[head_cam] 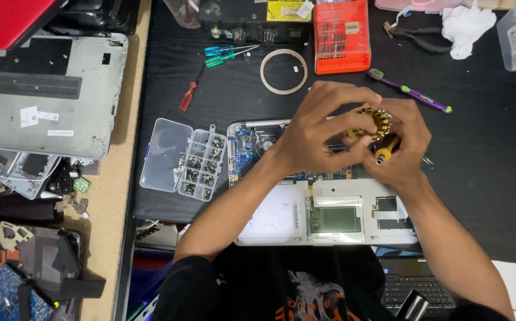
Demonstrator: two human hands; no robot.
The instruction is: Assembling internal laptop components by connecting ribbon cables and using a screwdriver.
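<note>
Both hands meet above the upper right part of an opened laptop chassis (282, 220) that lies on the black worktop (484, 154). The left hand (317, 128) is curled, its fingers bent over a yellow ring-shaped bit holder (378, 119) and pinching it from the left and above. The right hand (405, 148) closes around a yellow-handled screwdriver (384, 153), whose butt end pokes out toward the camera just under the ring; its thumb and fingers also press the ring's right side. So the ring sits between the two hands, touching both, raised over the exposed circuit board (243, 148) rather than resting on it.

Left of the chassis, a clear compartment box of small screws (201, 166) stands with its lid open. Behind the hands lie a roll of tape (283, 71), a red drill-bit case (341, 35), a purple brush (409, 91), blue and green precision screwdrivers (225, 54) and a red-handled screwdriver (189, 94). A grey laptop bottom cover (47, 95) rests on the far left, well apart from the hands
</note>
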